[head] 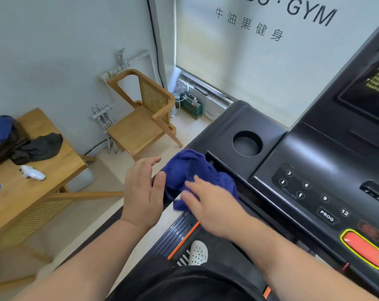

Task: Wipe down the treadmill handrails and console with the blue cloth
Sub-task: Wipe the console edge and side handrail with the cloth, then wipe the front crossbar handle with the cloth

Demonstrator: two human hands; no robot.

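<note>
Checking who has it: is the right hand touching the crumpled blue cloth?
Touching. The head view shows the right hand resting on the crumpled blue cloth, with cloth bunched around its fingers.
</note>
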